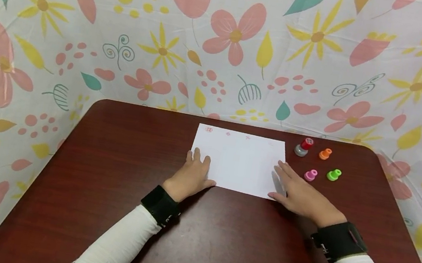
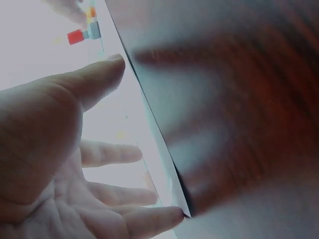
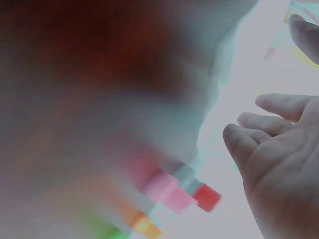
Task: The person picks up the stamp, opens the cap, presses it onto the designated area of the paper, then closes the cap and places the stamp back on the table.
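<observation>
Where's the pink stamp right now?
In the head view, the pink stamp is on the right side of the table, just beyond the right hand, with the green stamp to its right.

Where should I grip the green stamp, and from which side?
Probably pinch the green stamp by its narrower knob, coming from above and the near right with the right hand. It appears upright on its wider base; in the head view, the pink stamp sits left and the orange stamp beyond.
</observation>
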